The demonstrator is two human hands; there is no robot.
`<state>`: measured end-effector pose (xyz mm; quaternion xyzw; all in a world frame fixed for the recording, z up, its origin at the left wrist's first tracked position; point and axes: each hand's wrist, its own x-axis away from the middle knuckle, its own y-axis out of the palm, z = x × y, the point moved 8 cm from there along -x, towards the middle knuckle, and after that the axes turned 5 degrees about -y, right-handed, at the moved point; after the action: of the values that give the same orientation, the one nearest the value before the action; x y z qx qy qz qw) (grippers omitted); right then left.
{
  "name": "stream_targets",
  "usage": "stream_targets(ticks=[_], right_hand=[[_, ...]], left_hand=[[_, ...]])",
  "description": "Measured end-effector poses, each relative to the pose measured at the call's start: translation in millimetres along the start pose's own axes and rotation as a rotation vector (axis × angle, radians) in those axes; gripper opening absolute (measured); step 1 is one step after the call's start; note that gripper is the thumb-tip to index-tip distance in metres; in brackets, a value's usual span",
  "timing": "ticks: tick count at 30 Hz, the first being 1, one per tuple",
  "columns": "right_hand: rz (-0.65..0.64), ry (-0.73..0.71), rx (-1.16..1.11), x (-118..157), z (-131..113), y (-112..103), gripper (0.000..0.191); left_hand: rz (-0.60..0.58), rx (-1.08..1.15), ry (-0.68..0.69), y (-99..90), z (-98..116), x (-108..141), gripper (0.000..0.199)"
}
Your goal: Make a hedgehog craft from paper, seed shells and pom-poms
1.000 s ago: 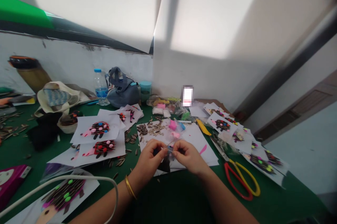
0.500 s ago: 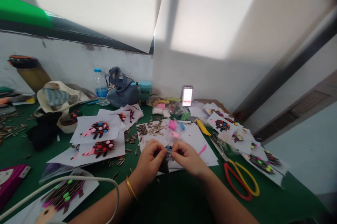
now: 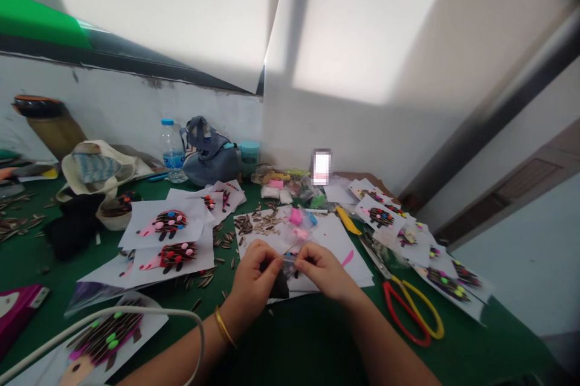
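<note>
My left hand is closed in a pinch on a small plastic bag with dark contents, which hangs below its fingers. The thumb and forefinger of my right hand pinch the bag's clear edge a short way off. Both hands are above a white sheet of paper. Part of a picture on that sheet, with blue and dark spots, shows between and under the hands. Just beyond them lie small bags of pink clay and a heap of sunflower seeds. A pink plastic clay knife rests right of my right hand.
Scissors with red and yellow handles and a yellow cutter lie at right. Hedgehog pictures are stacked at left, others at far right. A white cable loops over the left foreground. A water bottle stands behind.
My hands have drawn slightly apart, and more of the bag's clear edge shows stretched between them. The view has shifted very slightly.
</note>
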<state>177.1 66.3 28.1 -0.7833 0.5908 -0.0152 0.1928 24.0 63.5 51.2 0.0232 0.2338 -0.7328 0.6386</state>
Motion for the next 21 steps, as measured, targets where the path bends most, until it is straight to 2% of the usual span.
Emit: stream_targets(ticks=[5, 7, 9, 11, 13, 15, 18, 21], right_hand=[[-0.031, 0.004, -0.153, -3.2, 2.5, -0.9, 0.027], [0.092, 0.021, -0.209, -9.5, 12.6, -19.1, 0.028], [0.312, 0.026, -0.238, -16.0, 26.6, -48.9, 0.027], [0.432, 0.072, -0.232, -23.1, 43.6, -70.8, 0.029], [0.418, 0.106, -0.125, -32.1, 55.1, -80.5, 0.04], [0.406, 0.081, 0.069, -37.7, 57.0, -85.0, 0.044], [0.346, 0.041, 0.22, -40.2, 54.6, -76.5, 0.031], [0.18, 0.002, 0.299, -42.7, 51.2, -56.1, 0.019]], left_hand=[[-0.01, 0.118, -0.089, 1.4, -13.4, -3.0, 0.018], [0.017, 0.177, -0.181, 0.2, -24.8, -3.8, 0.022], [0.063, 0.226, -0.269, -2.2, -34.8, -3.2, 0.032], [0.079, 0.256, -0.32, -2.4, -40.2, -2.5, 0.033], [0.076, 0.282, -0.343, -0.8, -43.0, -2.5, 0.031], [0.081, 0.324, -0.363, 1.4, -47.1, -3.0, 0.029], [0.092, 0.439, -0.411, 6.7, -56.4, -3.6, 0.029], [0.059, 0.548, -0.464, 14.8, -61.4, -3.4, 0.028]])
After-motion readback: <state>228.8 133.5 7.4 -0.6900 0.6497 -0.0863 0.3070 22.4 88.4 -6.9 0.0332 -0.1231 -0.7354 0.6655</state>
